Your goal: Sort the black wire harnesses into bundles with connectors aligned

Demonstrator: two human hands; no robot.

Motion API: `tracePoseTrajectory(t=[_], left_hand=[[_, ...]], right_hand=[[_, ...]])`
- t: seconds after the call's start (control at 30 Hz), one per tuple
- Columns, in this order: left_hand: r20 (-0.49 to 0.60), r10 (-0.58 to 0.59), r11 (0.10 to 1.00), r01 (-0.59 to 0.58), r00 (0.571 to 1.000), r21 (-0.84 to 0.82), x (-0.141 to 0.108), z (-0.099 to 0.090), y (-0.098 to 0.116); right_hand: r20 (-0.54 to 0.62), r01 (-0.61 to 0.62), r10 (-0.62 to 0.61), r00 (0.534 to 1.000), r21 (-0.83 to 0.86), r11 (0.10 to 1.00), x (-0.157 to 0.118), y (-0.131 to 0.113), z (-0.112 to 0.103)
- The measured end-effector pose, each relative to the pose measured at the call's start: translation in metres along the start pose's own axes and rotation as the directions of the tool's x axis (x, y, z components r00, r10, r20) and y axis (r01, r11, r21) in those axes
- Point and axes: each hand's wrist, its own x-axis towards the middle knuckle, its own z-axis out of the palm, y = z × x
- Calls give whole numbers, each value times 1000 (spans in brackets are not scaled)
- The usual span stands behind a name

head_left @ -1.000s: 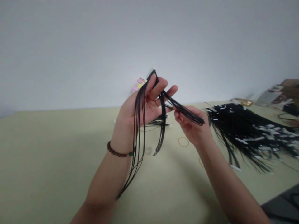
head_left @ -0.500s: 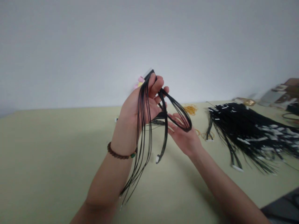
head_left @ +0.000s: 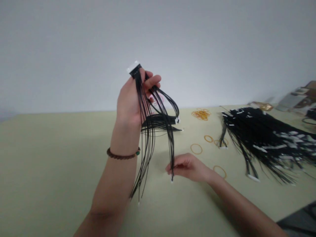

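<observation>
A black wire harness (head_left: 135, 71) hangs from my left hand (head_left: 128, 103), which is raised above the table with its fingers closed around the wires. The harness's wide white connector (head_left: 132, 66) sticks up past the thumb. One branch of loose wires falls in front of the left wrist, another makes a loop, and a third drops to a small end connector (head_left: 172, 181). Just above that end, the fingertips of my right hand (head_left: 194, 167) are pinched together on the wires. Behind the harness, a bundle of black wires (head_left: 160, 121) lies on the table.
On the right lies a large pile of black harnesses (head_left: 256, 128) with white connectors. Yellow rubber bands form a heap (head_left: 201, 114), and several single bands, one a loose ring (head_left: 196, 149), lie nearer. Bags and boxes (head_left: 293, 98) stand at the far right by the wall.
My left hand has moved left and slightly up with the harness. My right hand has come down from the looped wires to the hanging end, its fingers now drawn together.
</observation>
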Motion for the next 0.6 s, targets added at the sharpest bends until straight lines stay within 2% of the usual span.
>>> tracePoseTrajectory(t=[0.07,0.1,0.17,0.27,0.33,0.43,0.5,0.6], left_hand=[[-37,147,985,-142,989,101,2,-1,-3],[-64,177,976,-167,982,139,2,-1,-4],[-110,174,977,-157,979,147,2,0,-4],[-124,152,984,-138,981,116,2,1,-1],[-115,92,993,-83,989,82,3,-2,2],[-66,-88,996,89,994,10,7,-11,2],[-1,-172,984,171,985,-44,10,-16,-2],[84,-192,975,200,978,-97,13,-17,-14]], right_hand=[[-70,21,-35,997,-190,982,-7,-11,-1],[-102,31,-65,993,-299,954,-11,-16,-1],[-158,26,-110,981,-456,890,-18,-25,1],[-241,-27,-116,963,-521,853,-23,-23,6],[-317,-54,-135,939,-524,850,-23,-13,11],[-411,-87,-174,895,-543,835,-20,7,16],[-399,-95,-191,897,-596,797,-18,17,20],[-293,-59,-194,936,-675,736,-15,24,26]])
